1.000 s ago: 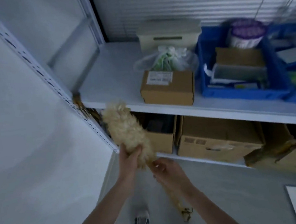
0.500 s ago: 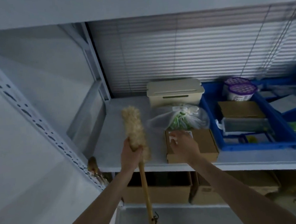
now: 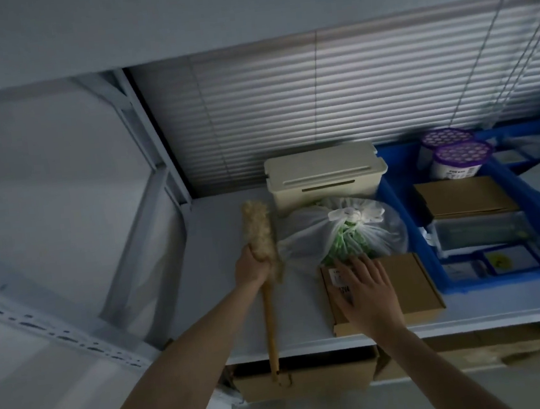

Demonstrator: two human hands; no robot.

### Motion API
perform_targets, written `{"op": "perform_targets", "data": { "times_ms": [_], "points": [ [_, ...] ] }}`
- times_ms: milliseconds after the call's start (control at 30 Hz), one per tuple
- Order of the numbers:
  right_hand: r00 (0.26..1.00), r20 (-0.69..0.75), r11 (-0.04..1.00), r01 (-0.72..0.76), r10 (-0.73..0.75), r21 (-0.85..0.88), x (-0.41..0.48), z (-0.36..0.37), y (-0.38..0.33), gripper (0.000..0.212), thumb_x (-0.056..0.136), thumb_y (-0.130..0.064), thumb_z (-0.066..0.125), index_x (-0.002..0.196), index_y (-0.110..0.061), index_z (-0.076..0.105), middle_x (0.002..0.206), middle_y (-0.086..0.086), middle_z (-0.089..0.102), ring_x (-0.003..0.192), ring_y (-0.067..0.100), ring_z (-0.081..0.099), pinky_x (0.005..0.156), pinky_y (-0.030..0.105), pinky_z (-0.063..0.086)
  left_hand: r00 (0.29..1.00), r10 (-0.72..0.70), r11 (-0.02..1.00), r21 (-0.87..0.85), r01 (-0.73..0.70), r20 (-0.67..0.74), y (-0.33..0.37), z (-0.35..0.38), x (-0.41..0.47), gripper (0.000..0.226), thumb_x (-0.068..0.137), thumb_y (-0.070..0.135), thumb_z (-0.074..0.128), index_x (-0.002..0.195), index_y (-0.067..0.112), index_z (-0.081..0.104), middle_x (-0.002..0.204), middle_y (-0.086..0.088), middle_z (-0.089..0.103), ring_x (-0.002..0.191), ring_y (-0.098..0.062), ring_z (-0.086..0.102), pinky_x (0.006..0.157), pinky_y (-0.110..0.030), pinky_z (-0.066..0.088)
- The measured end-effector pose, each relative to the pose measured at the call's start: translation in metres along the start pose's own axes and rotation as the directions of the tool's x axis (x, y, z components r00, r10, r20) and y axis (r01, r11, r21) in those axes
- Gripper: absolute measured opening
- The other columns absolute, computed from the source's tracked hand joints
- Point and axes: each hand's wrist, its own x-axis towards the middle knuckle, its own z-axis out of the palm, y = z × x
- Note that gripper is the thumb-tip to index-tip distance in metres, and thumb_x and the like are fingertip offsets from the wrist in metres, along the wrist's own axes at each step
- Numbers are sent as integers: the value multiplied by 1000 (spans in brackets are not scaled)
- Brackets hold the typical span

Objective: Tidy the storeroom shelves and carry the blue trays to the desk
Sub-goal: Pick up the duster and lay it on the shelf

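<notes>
My left hand [image 3: 250, 269] grips a fluffy cream duster [image 3: 260, 235] at the base of its head; the wooden handle hangs down past the shelf edge. The head stands upright over the white shelf [image 3: 223, 276], left of a tied plastic bag [image 3: 341, 230] with green contents. My right hand [image 3: 368, 294] lies flat with spread fingers on a small cardboard box [image 3: 410, 286] near the shelf's front edge. A blue tray [image 3: 407, 223] full of boxes and two purple-lidded tubs [image 3: 457, 161] sits to the right; another blue tray [image 3: 527, 190] lies beyond it.
A cream lidded plastic box [image 3: 322, 175] stands at the back against the window blinds [image 3: 317, 99]. Cardboard cartons [image 3: 306, 377] fill the shelf below. A perforated rack upright [image 3: 76, 338] runs along the left, with a shelf board overhead.
My view lifted from the lower shelf to the middle one. My left hand raised the duster onto the shelf. My right hand let go of the handle and settled flat on the cardboard box.
</notes>
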Motion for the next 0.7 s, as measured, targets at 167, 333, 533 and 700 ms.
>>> {"op": "perform_targets", "data": {
  "times_ms": [167,333,533,700],
  "points": [
    [999,32,1000,-6,6,-23,0,-4,-2,62,94,-58,38,145,-26,48,148,7,49,143,29,36,119,48,27,995,40,993,-110,-50,-93,-8,-5,-22,85,82,28,75,153,13,30,141,-19,50,129,-36,51,105,-45,45],
    [1000,16,1000,-5,6,-22,-2,-10,-6,61,94,-58,38,141,-23,53,144,10,53,141,32,39,117,49,30,997,29,995,99,-22,-68,-60,12,-91,53,83,33,64,132,20,46,112,-6,56,102,-28,60,87,-41,53],
    [1000,23,1000,-5,6,-27,-2,-12,-7,61,94,-60,36,141,-23,52,144,10,53,142,32,39,117,50,30,996,35,983,181,-21,-78,-58,20,-94,10,88,19,54,97,15,57,97,-3,60,89,-23,63,74,-35,50],
    [999,33,999,-4,5,-40,-1,-8,-6,61,94,-60,38,143,-24,50,146,10,51,142,31,38,118,49,29,990,89,989,131,-75,-107,-37,9,-55,11,92,19,56,96,10,61,97,-8,65,90,-26,65,75,-38,52]
  ]
}}
